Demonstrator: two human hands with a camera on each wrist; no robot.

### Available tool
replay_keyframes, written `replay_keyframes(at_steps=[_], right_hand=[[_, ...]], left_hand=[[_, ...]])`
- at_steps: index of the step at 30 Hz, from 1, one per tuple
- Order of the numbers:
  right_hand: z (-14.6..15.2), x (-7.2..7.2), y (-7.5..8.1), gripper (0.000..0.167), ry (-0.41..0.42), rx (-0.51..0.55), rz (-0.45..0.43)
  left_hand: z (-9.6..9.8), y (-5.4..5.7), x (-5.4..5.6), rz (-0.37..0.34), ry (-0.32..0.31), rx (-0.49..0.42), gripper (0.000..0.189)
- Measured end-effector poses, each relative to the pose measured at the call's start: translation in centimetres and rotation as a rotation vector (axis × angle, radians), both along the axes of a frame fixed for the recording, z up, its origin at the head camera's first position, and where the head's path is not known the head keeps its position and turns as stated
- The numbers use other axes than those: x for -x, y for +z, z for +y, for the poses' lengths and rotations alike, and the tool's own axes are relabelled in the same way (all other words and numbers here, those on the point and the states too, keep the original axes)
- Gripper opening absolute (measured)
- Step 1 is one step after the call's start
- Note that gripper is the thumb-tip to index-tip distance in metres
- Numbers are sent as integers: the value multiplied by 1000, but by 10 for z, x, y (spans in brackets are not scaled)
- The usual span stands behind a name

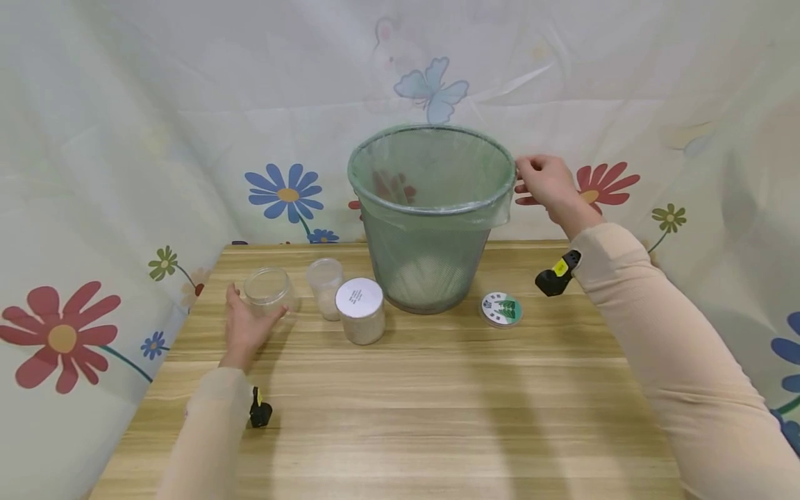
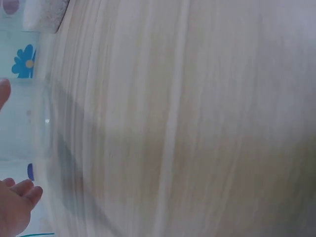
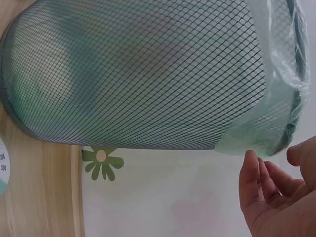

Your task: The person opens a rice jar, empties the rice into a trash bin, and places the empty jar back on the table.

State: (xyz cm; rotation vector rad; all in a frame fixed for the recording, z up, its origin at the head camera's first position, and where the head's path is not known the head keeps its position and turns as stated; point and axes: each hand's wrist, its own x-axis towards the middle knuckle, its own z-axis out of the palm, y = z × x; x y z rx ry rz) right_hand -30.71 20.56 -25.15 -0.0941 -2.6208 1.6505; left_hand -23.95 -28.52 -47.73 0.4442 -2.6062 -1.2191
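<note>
A clear empty-looking jar (image 1: 269,286) stands at the table's left side. My left hand (image 1: 248,326) reaches round it, thumb on the right and fingers on the left; in the left wrist view the fingers (image 2: 22,195) are spread, apart from the clear wall (image 2: 19,123). At the back stands a mesh wastebasket (image 1: 431,250) lined with a pale green bag (image 1: 500,212) folded over the rim. Close to the rim's right side is my right hand (image 1: 546,182). Its fingers (image 3: 248,180) are loosely bent, with a gap to the thumb beside the bag's edge.
Left of the basket are a white-topped jar of pale grains (image 1: 362,316) and a slim clear container (image 1: 326,285) with whitish contents. A round lid-like disc (image 1: 501,308) with a green leaf print lies to its right. Behind the wooden table (image 1: 400,410) hangs a flowered curtain (image 1: 275,139).
</note>
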Motion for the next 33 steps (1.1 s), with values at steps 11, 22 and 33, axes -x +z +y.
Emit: replay_keyframes(at_steps=[11,22,33], right_hand=[[12,-6,-15,55,23,-116,28],[19,-16,-27,57,102,-206,51],[25,-31,-44,57,157,-286,57]], left_hand=[[-11,19,-7,-28,-73,89,112],[-18,33,-17,16,-169,180,100],[-4,53,-15,97,-264,212,96]])
